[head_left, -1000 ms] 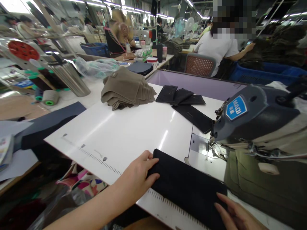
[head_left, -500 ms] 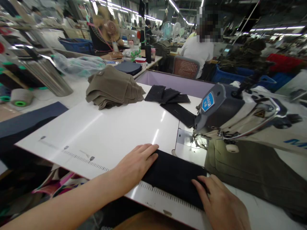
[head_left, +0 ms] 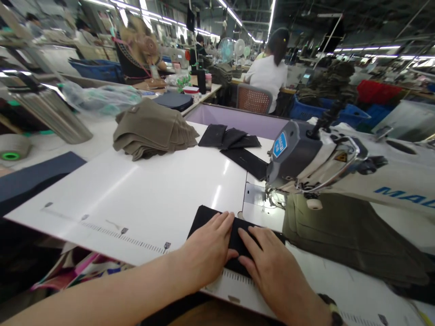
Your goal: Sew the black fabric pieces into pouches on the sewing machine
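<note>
A black folded fabric piece (head_left: 200,217) lies near the front edge of the white table (head_left: 163,190), over its printed ruler. My left hand (head_left: 212,249) rests flat on the middle of the fabric, fingers stretched out. Just to its right, my right hand (head_left: 267,258) presses on the same fabric with its fingers apart. Both hands are close together, with neither gripping the cloth. Behind the fabric stands the sewing machine head (head_left: 295,154), its needle area lit.
Stacked brown fabric pieces (head_left: 152,129) sit at the back left, beside black pieces (head_left: 226,136). Olive fabric (head_left: 340,231) lies under the machine arm at right. A steel flask (head_left: 57,108) leans at far left. A person in white (head_left: 267,74) sits beyond.
My right hand has moved left along the black fabric, close to my left hand, and has spread flat on it. My left hand has shifted right, onto the fabric's middle. The view has turned slightly.
</note>
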Motion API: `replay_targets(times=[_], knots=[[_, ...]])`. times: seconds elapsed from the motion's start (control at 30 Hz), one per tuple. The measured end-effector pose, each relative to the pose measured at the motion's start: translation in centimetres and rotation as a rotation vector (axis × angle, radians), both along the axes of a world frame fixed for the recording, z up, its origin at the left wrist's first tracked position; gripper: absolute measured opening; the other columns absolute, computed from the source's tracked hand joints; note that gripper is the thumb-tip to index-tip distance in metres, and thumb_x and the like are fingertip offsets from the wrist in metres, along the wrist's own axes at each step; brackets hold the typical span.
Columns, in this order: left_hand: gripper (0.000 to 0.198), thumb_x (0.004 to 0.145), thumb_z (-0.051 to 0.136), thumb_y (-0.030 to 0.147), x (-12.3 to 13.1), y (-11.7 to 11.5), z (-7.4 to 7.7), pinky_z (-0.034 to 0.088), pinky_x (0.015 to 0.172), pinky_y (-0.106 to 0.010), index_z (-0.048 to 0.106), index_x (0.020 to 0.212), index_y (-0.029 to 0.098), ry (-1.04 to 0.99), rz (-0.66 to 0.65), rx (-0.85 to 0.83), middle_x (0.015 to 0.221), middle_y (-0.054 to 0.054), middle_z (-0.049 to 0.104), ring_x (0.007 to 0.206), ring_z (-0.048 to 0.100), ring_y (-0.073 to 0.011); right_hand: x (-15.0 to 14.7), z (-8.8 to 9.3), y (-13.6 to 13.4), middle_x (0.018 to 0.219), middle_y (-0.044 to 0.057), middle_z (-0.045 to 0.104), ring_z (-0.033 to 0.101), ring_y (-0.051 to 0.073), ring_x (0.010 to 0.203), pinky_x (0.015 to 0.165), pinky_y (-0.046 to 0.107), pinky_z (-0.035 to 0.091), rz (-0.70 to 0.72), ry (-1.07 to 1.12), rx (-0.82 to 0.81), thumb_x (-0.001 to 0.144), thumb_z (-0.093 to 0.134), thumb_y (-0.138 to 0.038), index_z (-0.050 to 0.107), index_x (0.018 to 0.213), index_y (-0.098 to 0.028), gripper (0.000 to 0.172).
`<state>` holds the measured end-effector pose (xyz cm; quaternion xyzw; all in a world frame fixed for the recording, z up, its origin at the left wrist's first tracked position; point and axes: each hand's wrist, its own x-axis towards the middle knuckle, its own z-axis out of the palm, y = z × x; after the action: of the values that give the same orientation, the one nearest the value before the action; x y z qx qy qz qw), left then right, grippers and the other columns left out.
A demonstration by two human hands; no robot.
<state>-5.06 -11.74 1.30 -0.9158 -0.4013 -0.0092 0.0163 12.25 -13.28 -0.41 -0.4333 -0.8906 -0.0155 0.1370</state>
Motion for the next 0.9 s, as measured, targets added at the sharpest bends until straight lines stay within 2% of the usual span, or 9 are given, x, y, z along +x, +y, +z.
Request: replay_targets(times=[0.13,0.23,0.33,0.47,0.6,0.67,0.8,0.9], knots=[[0.052,0.087,0.045,0.035,-0.7,-0.2,-0.9,0.033,0.101,-0.038,0.043,0.122,-0.003,-0.030,0.013,-0.046,0.129,-0.022,0.043,0.121,0.037,-0.0306,-0.3,-1.5,-0.3,0.109,0.018,0.054,0.051,0.033,0.103,0.087,0.053,0.042,0.014,-0.011,0.087,0.083,0.049,-0.027,0.048,0.121,-0.010,0.042],[0.049,0.088,0.043,0.034,-1.2,-0.2,-1.2,0.032,0.103,-0.037,0.042,0.123,0.000,-0.074,0.000,-0.044,0.131,-0.019,0.042,0.123,0.035,-0.0297,0.0,-2.6,-0.2,0.129,0.019,0.042,0.037,0.032,0.120,0.092,0.051,0.039,0.050,-0.039,0.115,0.086,0.043,-0.028,0.041,0.127,-0.008,0.046],[0.050,0.088,0.042,0.036,-1.4,-0.2,-1.5,0.032,0.103,-0.037,0.041,0.124,0.001,-0.120,0.012,-0.028,0.131,-0.018,0.042,0.124,0.034,-0.0283,0.3,-3.1,-0.1,0.138,0.015,0.032,0.027,0.028,0.127,0.094,0.048,0.037,0.071,-0.074,0.125,0.087,0.040,-0.028,0.037,0.130,-0.009,0.047],[0.054,0.088,0.042,0.037,-1.4,-0.1,-1.7,0.030,0.104,-0.035,0.036,0.128,0.001,-0.124,-0.005,0.008,0.135,-0.017,0.038,0.127,0.030,-0.0266,0.2,-2.9,0.0,0.141,0.011,0.029,0.026,0.026,0.128,0.096,0.052,0.032,0.044,-0.103,0.075,0.088,0.040,-0.029,0.034,0.132,-0.012,0.048],[0.069,0.080,0.051,0.049,-2.8,0.3,-2.5,0.032,0.102,-0.044,0.035,0.128,0.000,-0.086,0.038,0.055,0.137,-0.022,0.031,0.127,0.027,-0.0325,-0.1,-2.1,-0.3,0.142,0.007,0.025,0.025,0.027,0.128,0.097,0.063,0.022,-0.023,-0.105,-0.054,0.087,0.040,-0.025,0.032,0.133,-0.018,0.047],[0.073,0.080,0.048,0.054,-4.0,0.7,-3.3,0.034,0.100,-0.046,0.035,0.129,0.001,-0.090,0.083,0.103,0.137,-0.023,0.031,0.126,0.029,-0.0332,-0.2,-1.6,-0.3,0.143,0.006,0.023,0.024,0.025,0.129,0.097,0.065,0.018,-0.040,-0.079,-0.117,0.088,0.040,-0.025,0.032,0.132,-0.020,0.045],[0.063,0.086,0.035,0.052,-5.5,0.5,-4.1,0.037,0.096,-0.047,0.041,0.125,0.003,-0.134,0.127,0.277,0.136,-0.023,0.032,0.123,0.034,-0.0340,-0.3,-1.1,-0.2,0.143,0.007,0.025,0.023,0.025,0.129,0.098,0.066,0.015,-0.047,-0.018,-0.197,0.089,0.041,-0.030,0.034,0.130,-0.019,0.043],[0.039,0.092,0.029,0.027,-5.0,-0.9,-3.3,0.041,0.092,-0.042,0.048,0.121,0.010,-0.131,-0.002,0.287,0.128,-0.016,0.045,0.114,0.045,-0.0284,-0.3,-0.6,-0.2,0.141,0.009,0.029,0.022,0.026,0.129,0.099,0.064,0.015,-0.072,0.060,-0.220,0.088,0.044,-0.031,0.039,0.127,-0.021,0.041]])
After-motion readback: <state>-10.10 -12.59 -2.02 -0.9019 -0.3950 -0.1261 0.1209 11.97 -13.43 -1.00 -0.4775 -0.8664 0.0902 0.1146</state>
